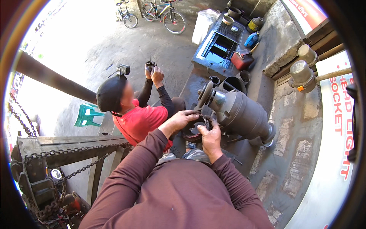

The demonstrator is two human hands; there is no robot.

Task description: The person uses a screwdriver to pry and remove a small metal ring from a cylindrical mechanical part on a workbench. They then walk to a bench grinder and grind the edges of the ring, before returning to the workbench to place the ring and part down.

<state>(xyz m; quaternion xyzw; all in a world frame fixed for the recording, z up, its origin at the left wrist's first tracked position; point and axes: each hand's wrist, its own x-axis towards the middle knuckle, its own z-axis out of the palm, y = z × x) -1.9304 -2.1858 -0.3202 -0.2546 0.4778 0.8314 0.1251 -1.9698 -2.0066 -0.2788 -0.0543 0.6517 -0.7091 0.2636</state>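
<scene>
My left hand (pixel 181 120) and my right hand (pixel 209 136) both grip a dark, greasy round metal part (pixel 196 131) held in front of my chest. A small toothed piece shows between my fingers at its upper right. Just beyond it lies a large grey cylindrical machine housing (pixel 240 112) with a round flange at its near end, resting on the concrete. My maroon sleeves come in from the lower edge.
A person in a red shirt and black cap (pixel 129 110) crouches to my left, holding a small dark part in both hands. A rusty steel frame with chains (pixel 57 160) stands lower left. A blue metal tray (pixel 221 45), red can (pixel 242 59), buckets and bicycles (pixel 164 15) lie farther off.
</scene>
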